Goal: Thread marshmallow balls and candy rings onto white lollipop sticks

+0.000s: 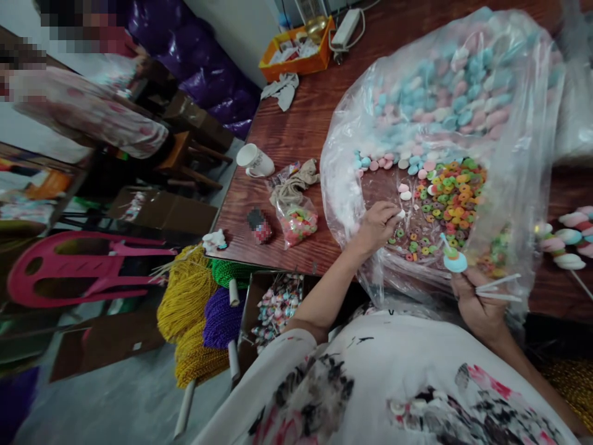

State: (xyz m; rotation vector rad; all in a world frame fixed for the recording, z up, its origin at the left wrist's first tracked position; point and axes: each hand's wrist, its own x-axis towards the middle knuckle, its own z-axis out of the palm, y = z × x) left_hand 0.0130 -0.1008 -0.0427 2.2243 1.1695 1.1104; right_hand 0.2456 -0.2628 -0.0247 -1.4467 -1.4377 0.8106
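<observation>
My left hand (pixel 376 230) is closed in a pinch on a small white marshmallow (pixel 401 214), inside the mouth of a large clear plastic bag (pixel 345 133). Round pink, white and blue marshmallows (pixel 445 102) fill the far part of the bag. Nearer lie many small ring-shaped candies (pixel 456 191) in orange, green and red. At the bag's right edge, my right hand (pixel 479 306) is closed around several thin white sticks (pixel 500 288). One stick points up and carries a pale blue marshmallow (pixel 455 262) with a green ring candy above it.
Loaded candy skewers (pixel 572 238) lie at the right. Left on the table (pixel 301 123) are a white mug (pixel 256 162), a cloth (pixel 301 180) and a small candy bag (pixel 296 222). Below stand a box of skewers (pixel 278 309) and yellow cord bundles (pixel 188 293). Another person (pixel 92 111) sits across the room.
</observation>
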